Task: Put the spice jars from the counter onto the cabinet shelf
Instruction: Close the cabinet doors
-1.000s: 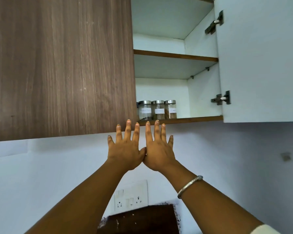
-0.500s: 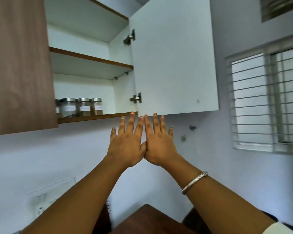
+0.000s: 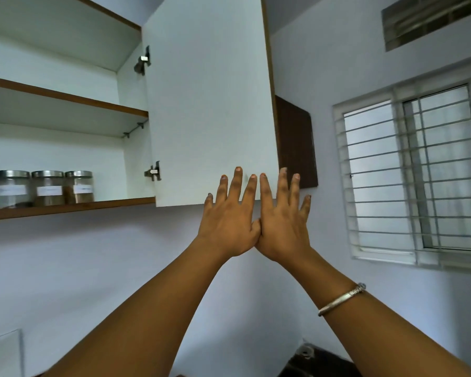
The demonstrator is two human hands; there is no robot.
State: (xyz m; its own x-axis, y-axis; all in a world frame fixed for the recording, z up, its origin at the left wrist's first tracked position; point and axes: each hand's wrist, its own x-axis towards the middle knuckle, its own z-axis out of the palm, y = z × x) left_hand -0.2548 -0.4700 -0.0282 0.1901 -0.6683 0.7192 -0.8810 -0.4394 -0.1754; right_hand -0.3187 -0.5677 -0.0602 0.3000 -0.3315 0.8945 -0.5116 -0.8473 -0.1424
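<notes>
Three glass spice jars (image 3: 48,187) with steel lids and white labels stand in a row on the lower cabinet shelf (image 3: 71,206) at the left. A fourth jar is cut off by the left frame edge. My left hand (image 3: 230,216) and my right hand (image 3: 282,216) are raised side by side, thumbs touching, fingers straight and spread, backs toward me. Both hold nothing. Their fingertips overlap the lower corner of the open white cabinet door (image 3: 210,104), well to the right of the jars.
An upper shelf (image 3: 65,96) inside the cabinet shows nothing on it. A barred window (image 3: 413,172) fills the right wall, with a vent (image 3: 433,20) above. A dark wooden board (image 3: 295,142) hangs behind the door. A wall socket plate (image 3: 3,352) sits at the lower left.
The view has swung right: the cabinet and jars slid to the left, the window came into view. Both hands stay together, open, now in front of the door's lower corner.
</notes>
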